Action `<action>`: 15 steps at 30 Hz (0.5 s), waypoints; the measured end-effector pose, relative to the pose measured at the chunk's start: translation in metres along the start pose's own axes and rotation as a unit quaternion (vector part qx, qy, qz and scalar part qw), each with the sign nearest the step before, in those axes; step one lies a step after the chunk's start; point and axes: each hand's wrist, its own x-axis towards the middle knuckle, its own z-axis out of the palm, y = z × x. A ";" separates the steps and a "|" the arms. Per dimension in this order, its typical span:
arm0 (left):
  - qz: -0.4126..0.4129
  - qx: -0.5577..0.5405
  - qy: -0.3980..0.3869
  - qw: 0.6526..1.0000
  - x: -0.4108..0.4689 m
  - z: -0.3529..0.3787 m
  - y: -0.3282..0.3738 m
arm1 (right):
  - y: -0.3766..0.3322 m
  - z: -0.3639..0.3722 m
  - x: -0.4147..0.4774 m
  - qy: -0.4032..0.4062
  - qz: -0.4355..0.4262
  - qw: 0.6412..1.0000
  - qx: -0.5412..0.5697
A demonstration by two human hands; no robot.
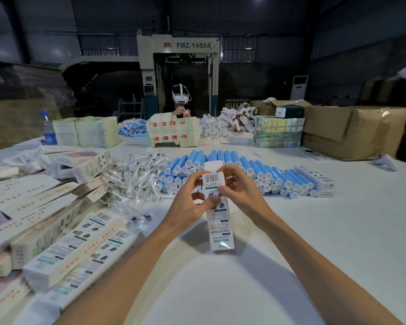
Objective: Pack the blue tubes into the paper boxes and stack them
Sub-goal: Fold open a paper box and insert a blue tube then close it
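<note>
Where the paper box [219, 221] is held over the table [326, 231], the left hand [190, 200] curls its fingers round the left side and the right hand [242, 191] clamps the right, both at the box's far end; blue tubes [274, 177] lie just beyond.

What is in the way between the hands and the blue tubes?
Only the box that the left hand and right hand both hold. The tubes lie on the table just behind it, and nothing else visible stands between.
</note>
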 end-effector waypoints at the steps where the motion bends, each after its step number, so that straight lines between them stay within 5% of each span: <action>1: 0.001 -0.001 -0.001 1.000 -0.002 0.002 -0.002 | 0.001 0.000 0.000 -0.001 0.001 1.000 -0.003; 15: 0.006 0.035 -0.033 0.999 -0.014 -0.008 0.002 | -0.013 -0.005 0.017 0.009 0.087 0.994 0.070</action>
